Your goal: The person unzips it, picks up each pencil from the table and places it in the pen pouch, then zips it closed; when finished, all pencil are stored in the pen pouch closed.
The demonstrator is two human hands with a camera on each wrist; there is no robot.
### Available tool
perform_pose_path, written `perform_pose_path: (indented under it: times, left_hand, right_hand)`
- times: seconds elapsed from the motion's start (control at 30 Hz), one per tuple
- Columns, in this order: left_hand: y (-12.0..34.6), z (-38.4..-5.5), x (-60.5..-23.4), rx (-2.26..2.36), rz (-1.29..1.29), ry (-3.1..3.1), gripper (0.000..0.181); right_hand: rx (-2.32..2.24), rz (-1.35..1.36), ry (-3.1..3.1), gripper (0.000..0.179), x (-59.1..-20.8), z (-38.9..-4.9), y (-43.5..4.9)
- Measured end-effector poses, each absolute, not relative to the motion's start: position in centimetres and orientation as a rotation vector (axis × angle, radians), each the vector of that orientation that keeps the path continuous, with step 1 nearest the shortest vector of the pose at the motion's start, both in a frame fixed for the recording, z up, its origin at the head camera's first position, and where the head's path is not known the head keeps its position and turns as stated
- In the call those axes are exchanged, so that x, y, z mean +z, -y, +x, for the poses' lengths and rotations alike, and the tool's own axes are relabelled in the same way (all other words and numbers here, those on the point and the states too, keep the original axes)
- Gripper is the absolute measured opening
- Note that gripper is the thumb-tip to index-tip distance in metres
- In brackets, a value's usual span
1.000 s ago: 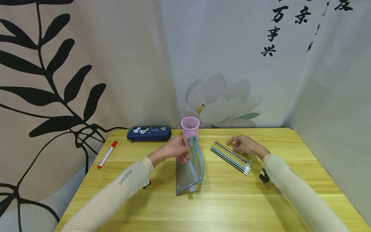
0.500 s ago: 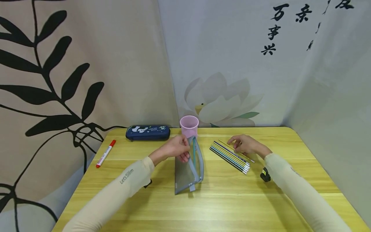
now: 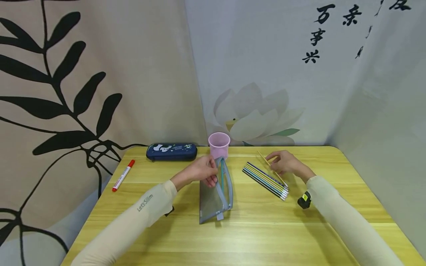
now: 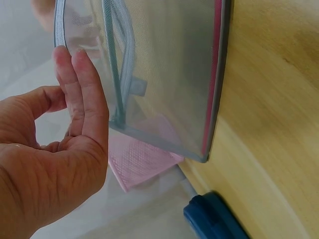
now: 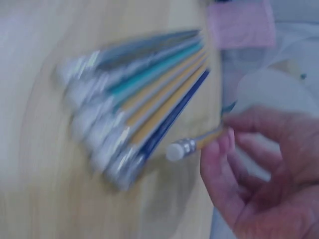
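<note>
My left hand (image 3: 203,170) pinches the upper edge of a grey mesh zip pouch (image 3: 209,201), which stands on its side with its mouth gaping to the right. In the left wrist view, a teal strip and a dark red strip (image 4: 214,74) run along the pouch (image 4: 174,64). Between thumb and fingers, my right hand (image 3: 285,163) holds a yellow pencil (image 5: 208,138) with a white eraser end, raised at a slant. Just left of that hand lies a row of several pencils (image 3: 264,180), side by side in black, teal, yellow and blue.
A pink cup (image 3: 219,146) stands behind the pouch at the table's back edge. To its left is a dark blue pencil case (image 3: 171,152). A red-capped white marker (image 3: 123,176) lies near the left edge of the wooden table (image 3: 253,236). Curtains hang behind.
My right hand has drawn the yellow pencil away from the right side of the row and lifted its far end. The left hand keeps its grip on the pouch.
</note>
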State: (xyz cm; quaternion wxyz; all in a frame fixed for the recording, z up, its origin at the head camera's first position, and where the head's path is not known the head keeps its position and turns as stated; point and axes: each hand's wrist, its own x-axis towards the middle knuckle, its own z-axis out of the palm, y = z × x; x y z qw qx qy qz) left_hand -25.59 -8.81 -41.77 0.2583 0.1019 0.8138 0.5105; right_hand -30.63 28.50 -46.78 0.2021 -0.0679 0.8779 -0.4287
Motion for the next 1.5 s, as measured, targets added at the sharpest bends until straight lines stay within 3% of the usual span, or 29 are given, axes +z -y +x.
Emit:
perform_pose_path:
  times: [0.27,0.53,0.67,1.1,1.5]
  left_hand:
    - [8.7,-25.4,-41.8,1.395,0.281,-2.21,0.008]
    - [8.7,-25.4,-41.7,1.382,0.285,-2.213,0.008]
    - [8.7,-25.5,-41.8,1.387,0.279,-2.211,0.01]
    - [8.1,-25.5,-42.3,1.4,0.253,-2.219,0.007]
    - [7.9,-25.5,-42.5,1.414,0.244,-2.208,0.008]
  right_hand:
    - [-1.576,-0.088,-2.328,0.049,-44.4,-28.6,-24.7]
    - [-1.97,-0.023,-1.999,0.031,-43.9,-27.1,-20.4]
    - [-2.07,0.011,-1.912,0.033,-44.2,-26.0,-18.6]
    - [-2.187,0.127,-1.817,0.036,-46.0,-23.1,-13.8]
    - [-2.134,0.193,-1.823,0.039,-47.9,-21.8,-12.2]
